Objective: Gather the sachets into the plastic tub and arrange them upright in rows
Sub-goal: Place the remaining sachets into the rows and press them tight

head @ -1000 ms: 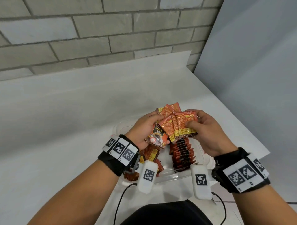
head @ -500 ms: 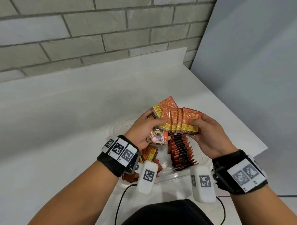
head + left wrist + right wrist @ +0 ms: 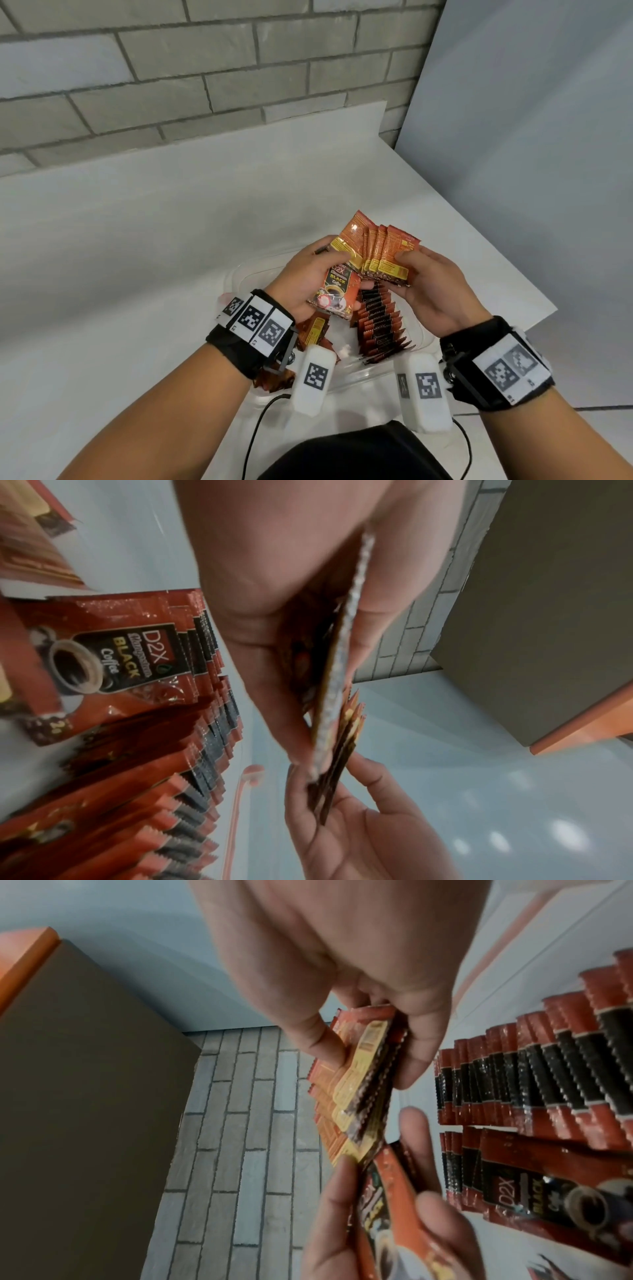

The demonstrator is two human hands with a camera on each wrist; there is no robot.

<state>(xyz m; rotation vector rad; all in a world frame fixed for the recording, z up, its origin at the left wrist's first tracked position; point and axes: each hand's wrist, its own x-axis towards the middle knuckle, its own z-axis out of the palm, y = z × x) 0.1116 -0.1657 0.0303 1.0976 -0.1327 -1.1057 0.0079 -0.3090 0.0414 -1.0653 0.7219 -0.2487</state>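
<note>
**Two hands, one fan of sachets**

Both hands hold sachets above the plastic tub [image 3: 239, 277]. Left hand [image 3: 301, 281] pinches a front-facing sachet [image 3: 337, 291]; right hand [image 3: 435, 284] grips a fanned bunch of sachets [image 3: 383, 253]. Below, a row of sachets [image 3: 376, 325] stands leaning inside the tub.

My left hand [image 3: 308, 274]: raised before me, fingers curled, pinching sachets [image 3: 376, 253]. My right hand [image 3: 435, 287]: alongside, thumb and fingers clamped on the same fan.
</note>
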